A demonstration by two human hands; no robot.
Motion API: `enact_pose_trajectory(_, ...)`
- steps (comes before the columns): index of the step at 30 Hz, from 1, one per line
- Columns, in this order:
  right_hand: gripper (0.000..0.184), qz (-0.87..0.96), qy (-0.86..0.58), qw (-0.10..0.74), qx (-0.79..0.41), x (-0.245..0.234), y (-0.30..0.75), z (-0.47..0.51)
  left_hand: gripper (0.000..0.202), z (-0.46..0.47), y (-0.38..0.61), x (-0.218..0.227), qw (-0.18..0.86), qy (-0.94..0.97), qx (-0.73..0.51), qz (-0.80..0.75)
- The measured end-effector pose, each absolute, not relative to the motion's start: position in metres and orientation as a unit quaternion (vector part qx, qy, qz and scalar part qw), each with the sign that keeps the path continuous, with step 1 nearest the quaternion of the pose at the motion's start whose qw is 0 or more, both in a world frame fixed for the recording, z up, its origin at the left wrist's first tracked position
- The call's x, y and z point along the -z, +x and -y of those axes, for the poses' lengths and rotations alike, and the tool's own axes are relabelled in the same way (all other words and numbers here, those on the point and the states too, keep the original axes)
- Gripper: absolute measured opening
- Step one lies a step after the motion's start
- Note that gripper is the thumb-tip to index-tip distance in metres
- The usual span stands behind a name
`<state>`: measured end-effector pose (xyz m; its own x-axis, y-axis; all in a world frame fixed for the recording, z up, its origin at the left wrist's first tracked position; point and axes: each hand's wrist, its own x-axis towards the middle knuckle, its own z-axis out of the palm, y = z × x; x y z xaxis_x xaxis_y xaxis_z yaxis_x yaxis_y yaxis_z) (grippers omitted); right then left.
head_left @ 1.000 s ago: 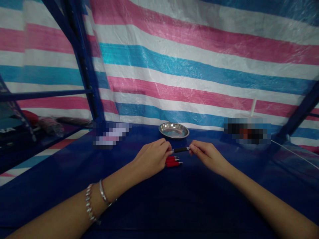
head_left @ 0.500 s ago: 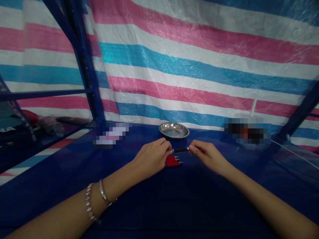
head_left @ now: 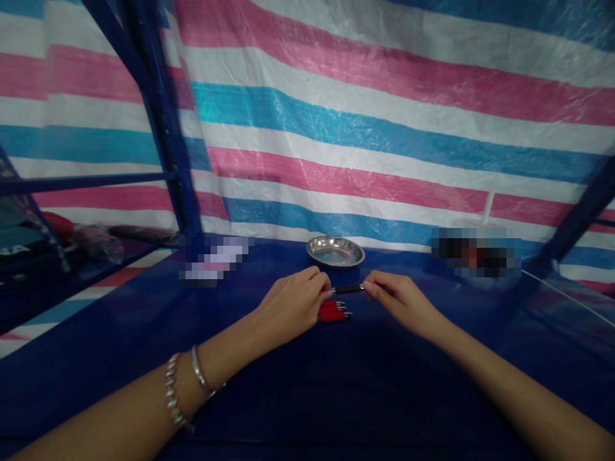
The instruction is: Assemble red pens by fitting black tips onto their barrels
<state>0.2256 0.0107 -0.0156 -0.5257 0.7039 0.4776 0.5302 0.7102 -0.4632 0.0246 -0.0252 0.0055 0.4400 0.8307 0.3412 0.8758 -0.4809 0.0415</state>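
Note:
Between my two hands a pen [head_left: 348, 289] with a black grip and silver ends is held level above the table. My left hand [head_left: 296, 299] is closed on its left end, which the fingers hide. The fingertips of my right hand [head_left: 394, 297] pinch the silver end on the right. Just below and nearer to me lie several red pens [head_left: 333, 314], side by side on the blue table, partly covered by my left hand. A round shiny metal dish [head_left: 335, 251] stands a little beyond my hands.
A blurred-out pale item [head_left: 218, 258] lies at the back left of the blue table [head_left: 307, 397]. At the back right is a blurred-out dark item [head_left: 475, 253] with a white cable [head_left: 567, 296]. Blue metal posts [head_left: 163, 121] and a striped plastic sheet [head_left: 384, 121] stand behind.
Almost nothing differs. The fingers of my right hand have shifted very slightly left at the pen's end.

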Motion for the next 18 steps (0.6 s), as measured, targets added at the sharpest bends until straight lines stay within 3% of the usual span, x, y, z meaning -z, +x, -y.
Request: enact_pose_trajectory(18,0.032,0.844,-0.378,0.357,-0.131,0.017,0.228,-0.011,0.021,0.010,0.009,-0.003,0.078,-0.818,0.117,0.558)
